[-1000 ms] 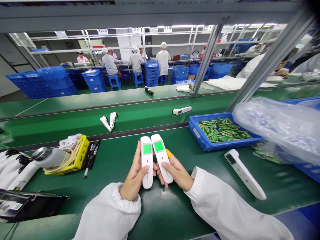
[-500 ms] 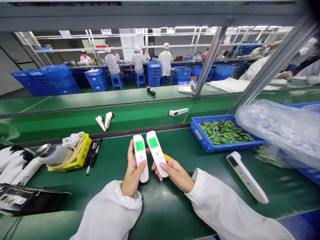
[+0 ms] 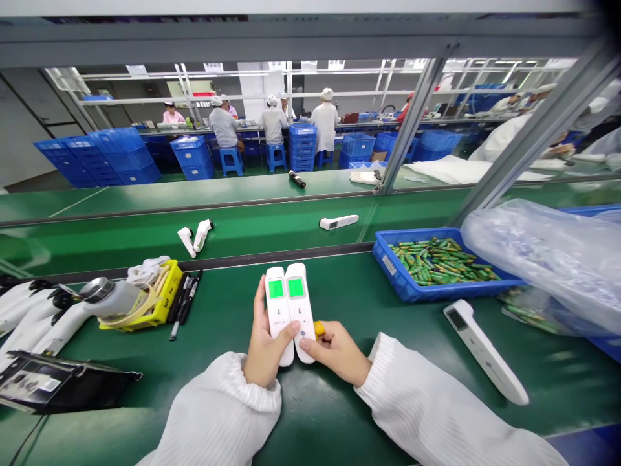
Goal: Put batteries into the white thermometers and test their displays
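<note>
Two white infrared thermometers with lit green screens are side by side, touching, above the green bench. My left hand (image 3: 266,343) is closed around the left thermometer (image 3: 278,314), its thumb lying across the lower front by the seam between the pair. At the lower right edge of the right thermometer (image 3: 299,304), my right hand (image 3: 337,349) grips with the thumb on its front and the fingers curled beside it. A yellow cover (image 3: 319,329) is on one right finger. Another white thermometer (image 3: 485,353), its screen dark, lies on the bench to the right.
A blue tray of green batteries (image 3: 436,262) and a clear plastic bag (image 3: 543,259) stand at right. Left are a yellow basket (image 3: 167,294), markers (image 3: 185,304) and more white thermometers (image 3: 43,317). Several thermometers lie on the conveyor (image 3: 262,230). Co-workers sit and stand beyond.
The two thermometers have come together and stand straighter, the right one having moved against the left. My left thumb now reaches the seam. Thermometers on the conveyor have shifted left.
</note>
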A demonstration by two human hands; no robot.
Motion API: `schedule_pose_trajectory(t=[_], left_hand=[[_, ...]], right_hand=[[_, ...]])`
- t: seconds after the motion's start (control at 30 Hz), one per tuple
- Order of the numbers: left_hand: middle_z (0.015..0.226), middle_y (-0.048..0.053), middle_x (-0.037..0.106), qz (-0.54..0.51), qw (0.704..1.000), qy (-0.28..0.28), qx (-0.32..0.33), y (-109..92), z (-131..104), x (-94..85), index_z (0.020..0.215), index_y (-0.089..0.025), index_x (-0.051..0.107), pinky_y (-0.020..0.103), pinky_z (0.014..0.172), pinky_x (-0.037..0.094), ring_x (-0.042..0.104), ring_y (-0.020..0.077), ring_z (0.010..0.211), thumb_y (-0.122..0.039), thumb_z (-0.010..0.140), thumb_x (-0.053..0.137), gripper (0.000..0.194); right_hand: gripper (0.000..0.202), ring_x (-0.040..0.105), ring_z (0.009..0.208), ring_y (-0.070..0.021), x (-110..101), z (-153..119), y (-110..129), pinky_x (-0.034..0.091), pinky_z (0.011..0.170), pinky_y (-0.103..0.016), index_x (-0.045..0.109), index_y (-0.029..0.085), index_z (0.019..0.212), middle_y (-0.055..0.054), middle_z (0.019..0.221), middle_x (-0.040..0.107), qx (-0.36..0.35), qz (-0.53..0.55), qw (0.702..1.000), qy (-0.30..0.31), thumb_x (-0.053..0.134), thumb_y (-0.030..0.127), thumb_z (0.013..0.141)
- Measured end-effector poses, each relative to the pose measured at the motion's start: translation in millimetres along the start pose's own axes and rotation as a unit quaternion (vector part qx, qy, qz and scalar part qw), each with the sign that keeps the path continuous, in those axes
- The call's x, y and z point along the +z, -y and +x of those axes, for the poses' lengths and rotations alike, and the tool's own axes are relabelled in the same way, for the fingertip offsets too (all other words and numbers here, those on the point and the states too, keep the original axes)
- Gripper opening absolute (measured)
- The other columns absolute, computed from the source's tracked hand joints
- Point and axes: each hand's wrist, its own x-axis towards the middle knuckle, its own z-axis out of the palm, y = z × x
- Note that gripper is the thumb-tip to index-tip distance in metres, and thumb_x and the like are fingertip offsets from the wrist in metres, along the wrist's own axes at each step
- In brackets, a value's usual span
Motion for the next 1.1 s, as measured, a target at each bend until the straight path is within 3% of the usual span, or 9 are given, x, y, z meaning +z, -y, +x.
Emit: schedule_pose_trajectory(t=[0.13, 0.23, 0.33, 0.43, 0.57, 0.7, 0.97, 1.1], left_hand=[[0.128, 0.008, 0.057, -0.024, 1.0, -0.004, -0.019, 0, -1, 2.3, 0.145, -0.038, 0.015, 0.04, 0.083, 0.052, 0.063, 0.0267, 0.101, -0.025, 0.071, 0.077, 0.097], [0.127, 0.008, 0.058, -0.035, 0.999, -0.009, -0.021, -1, -2, 3.1, 0.145, -0.038, 0.016, 0.039, 0.082, 0.053, 0.063, 0.0263, 0.101, -0.024, 0.071, 0.077, 0.097], [0.122, 0.007, 0.06, -0.04, 0.999, -0.014, -0.026, -1, -2, 3.4, 0.145, -0.037, 0.017, 0.037, 0.079, 0.053, 0.064, 0.0245, 0.095, -0.023, 0.07, 0.078, 0.098], [0.121, 0.006, 0.06, -0.039, 0.999, -0.02, -0.027, 0, -2, 4.5, 0.145, -0.036, 0.02, 0.033, 0.079, 0.052, 0.063, 0.0226, 0.097, -0.022, 0.07, 0.078, 0.096], [0.124, 0.005, 0.058, -0.01, 1.0, -0.018, -0.015, 2, -4, 6.7, 0.145, -0.036, 0.022, 0.031, 0.081, 0.051, 0.06, 0.0225, 0.104, -0.024, 0.07, 0.077, 0.093], [0.127, 0.007, 0.057, 0.016, 1.0, -0.006, -0.004, 2, -6, 8.0, 0.145, -0.035, 0.021, 0.032, 0.081, 0.052, 0.06, 0.0241, 0.104, -0.027, 0.071, 0.076, 0.093], [0.129, 0.007, 0.056, 0.016, 1.0, -0.004, -0.009, 1, -8, 11.1, 0.145, -0.035, 0.02, 0.033, 0.081, 0.053, 0.061, 0.0242, 0.104, -0.024, 0.072, 0.075, 0.093], [0.129, 0.007, 0.055, 0.015, 1.0, -0.004, -0.011, 2, -8, 11.7, 0.145, -0.035, 0.02, 0.031, 0.081, 0.053, 0.062, 0.0223, 0.101, -0.024, 0.072, 0.075, 0.093]], right_hand=[[0.05, 0.064, 0.074, -0.0178, 5, 0, -7, 0.049, 0.072, -0.032, 0.065, 0.013, 0.089, -0.006, 0.084, 0.069, 0.0, 0.044, 0.999, -0.024, 0.076, 0.056, 0.065], [0.049, 0.064, 0.078, -0.0194, 6, -1, -6, 0.05, 0.075, -0.033, 0.066, 0.012, 0.094, -0.007, 0.087, 0.07, -0.022, 0.028, 0.999, -0.018, 0.072, 0.055, 0.071], [0.047, 0.062, 0.073, -0.0184, 6, -3, -2, 0.048, 0.068, -0.031, 0.067, 0.011, 0.091, -0.006, 0.082, 0.069, -0.039, -0.036, 0.998, -0.016, 0.064, 0.056, 0.078], [0.05, 0.052, 0.056, -0.0127, 5, -3, 0, 0.043, 0.052, -0.025, 0.066, 0.011, 0.087, -0.002, 0.067, 0.062, -0.019, -0.084, 0.996, -0.002, 0.061, 0.06, 0.078], [0.053, 0.041, 0.04, -0.0076, 5, -1, -4, 0.034, 0.039, -0.021, 0.06, 0.012, 0.077, 0.004, 0.049, 0.049, 0.051, -0.043, 0.996, 0.053, 0.065, 0.065, 0.071], [0.05, 0.039, 0.036, -0.0062, 5, 0, -5, 0.03, 0.034, -0.018, 0.058, 0.013, 0.069, 0.005, 0.045, 0.047, 0.058, -0.034, 0.996, 0.057, 0.067, 0.061, 0.071], [0.055, 0.036, 0.035, -0.0045, 7, -1, -1, 0.025, 0.032, -0.017, 0.065, 0.009, 0.093, 0.007, 0.045, 0.047, 0.055, -0.026, 0.997, 0.045, 0.074, 0.057, 0.067], [0.052, 0.035, 0.035, -0.0041, 8, -1, -1, 0.025, 0.031, -0.016, 0.064, 0.01, 0.091, 0.007, 0.046, 0.047, 0.048, -0.024, 0.997, 0.047, 0.073, 0.056, 0.069]])
